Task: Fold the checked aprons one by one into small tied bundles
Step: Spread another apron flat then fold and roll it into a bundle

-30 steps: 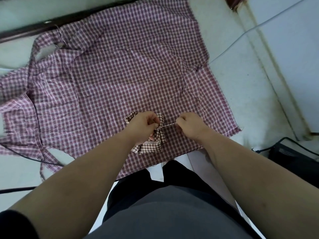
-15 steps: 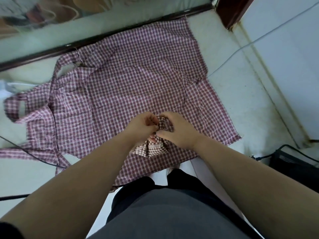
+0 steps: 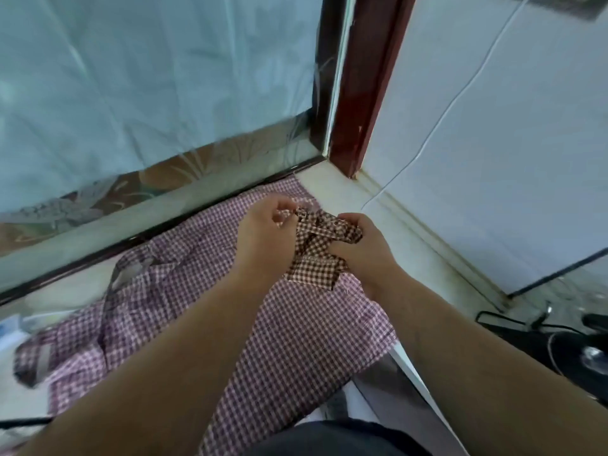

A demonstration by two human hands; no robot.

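A small folded bundle [image 3: 317, 255] of brown-and-white checked apron is held up between both hands, with its strap wrapped across the top. My left hand [image 3: 263, 238] pinches the strap end at the bundle's upper left. My right hand [image 3: 358, 248] grips the bundle's right side with curled fingers. Beneath the hands a larger pink-checked apron [image 3: 289, 340] lies spread flat on the pale surface, its straps [image 3: 112, 291] trailing to the left.
A glass pane [image 3: 148, 93] with a dark frame runs along the far edge, and a red-brown post [image 3: 365, 87] stands at the corner. A white wall with a thin cable [image 3: 441, 126] is to the right. Black gear and cables [image 3: 559, 340] lie at the right.
My hands have lifted the bundle off the spread apron. My right hand, which was pulling the strap out to the right, now grips the bundle. The view has tilted up towards the glass.
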